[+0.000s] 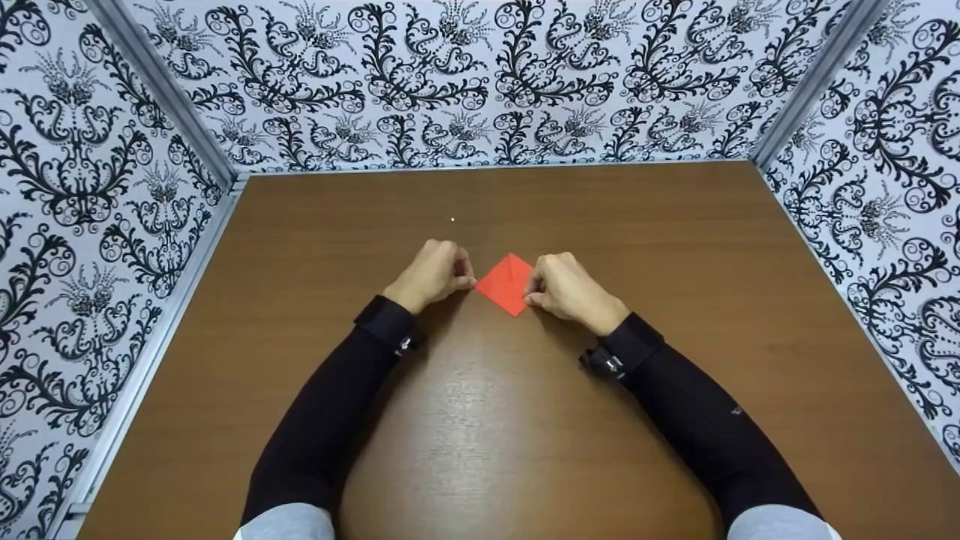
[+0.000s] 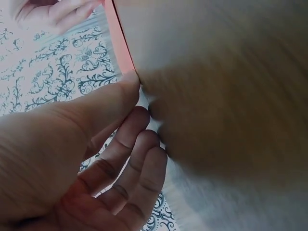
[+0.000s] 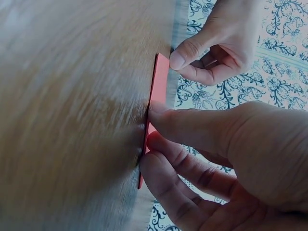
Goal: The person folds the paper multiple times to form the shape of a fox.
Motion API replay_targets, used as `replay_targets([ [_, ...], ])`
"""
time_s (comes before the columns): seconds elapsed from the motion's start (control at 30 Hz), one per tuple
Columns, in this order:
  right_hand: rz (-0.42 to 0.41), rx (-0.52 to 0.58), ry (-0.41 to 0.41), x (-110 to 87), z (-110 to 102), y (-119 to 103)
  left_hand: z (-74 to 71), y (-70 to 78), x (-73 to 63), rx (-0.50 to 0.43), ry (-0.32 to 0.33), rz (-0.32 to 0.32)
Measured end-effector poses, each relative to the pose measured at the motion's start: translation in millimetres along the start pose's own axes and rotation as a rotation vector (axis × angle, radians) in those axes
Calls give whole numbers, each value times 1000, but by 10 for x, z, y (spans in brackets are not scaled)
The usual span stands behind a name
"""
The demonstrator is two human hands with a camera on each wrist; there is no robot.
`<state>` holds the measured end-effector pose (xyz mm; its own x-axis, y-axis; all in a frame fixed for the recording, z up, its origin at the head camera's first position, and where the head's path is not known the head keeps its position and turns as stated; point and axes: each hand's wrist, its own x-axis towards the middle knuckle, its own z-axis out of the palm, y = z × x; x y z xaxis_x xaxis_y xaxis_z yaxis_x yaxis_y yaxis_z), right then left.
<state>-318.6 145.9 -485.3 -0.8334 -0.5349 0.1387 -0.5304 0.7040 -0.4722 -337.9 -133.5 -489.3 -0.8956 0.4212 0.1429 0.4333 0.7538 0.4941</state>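
A small folded sheet of red paper point(image 1: 504, 286) lies on the wooden table, turned so it looks like a diamond, with a crease near its top corner. My left hand point(image 1: 442, 271) pinches its left corner between thumb and index finger. On the opposite side, my right hand point(image 1: 566, 289) holds the right corner, which its fingers cover. Seen edge-on in the right wrist view, the paper point(image 3: 161, 84) is thin and layered, with the right thumb on top and the fingertips at its edge. In the left wrist view, the other left fingers rest bent against the tabletop.
The brown table point(image 1: 465, 450) is bounded at the back and sides by panels point(image 1: 420, 75) with a black-and-white scroll pattern and grey metal frame bars. A tiny white speck point(image 1: 452, 220) lies behind the left hand. Both wrists carry black straps with small cameras.
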Motion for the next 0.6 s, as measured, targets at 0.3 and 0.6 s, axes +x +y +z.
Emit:
replay_targets([
  [0.3, 2, 1, -5, 4, -3, -10, 53, 129, -82, 39, 57, 111],
  [0.6, 4, -30, 0, 10, -10, -22, 179, 342, -178, 109, 25, 290],
])
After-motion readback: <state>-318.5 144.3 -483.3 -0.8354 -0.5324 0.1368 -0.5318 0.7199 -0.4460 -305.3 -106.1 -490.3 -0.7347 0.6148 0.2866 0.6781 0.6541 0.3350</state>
